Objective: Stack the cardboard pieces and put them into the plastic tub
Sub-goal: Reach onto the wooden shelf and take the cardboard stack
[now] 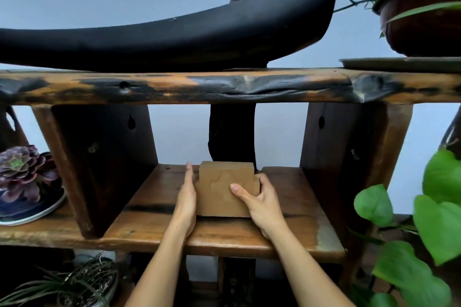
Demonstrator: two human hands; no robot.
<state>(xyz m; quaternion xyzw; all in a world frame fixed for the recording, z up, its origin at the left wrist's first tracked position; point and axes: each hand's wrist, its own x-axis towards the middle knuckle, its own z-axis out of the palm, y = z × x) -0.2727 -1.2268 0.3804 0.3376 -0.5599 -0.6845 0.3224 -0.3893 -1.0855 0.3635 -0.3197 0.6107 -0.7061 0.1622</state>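
A stack of brown cardboard pieces (222, 187) lies on the wooden shelf board (154, 227), in the middle bay between two dark uprights. My left hand (186, 197) is flat against the stack's left side, fingers straight and together. Around the stack's right side curls my right hand (259, 199), thumb on top and fingers wrapped at the far right edge. Both hands press the pile between them. No plastic tub is in view.
A thick wooden beam (224, 86) runs overhead with a long black curved piece (174, 40) on it. A purple succulent on a dish (22, 174) stands at the left. Green leaves (434, 219) and a brown pot (424, 12) crowd the right side.
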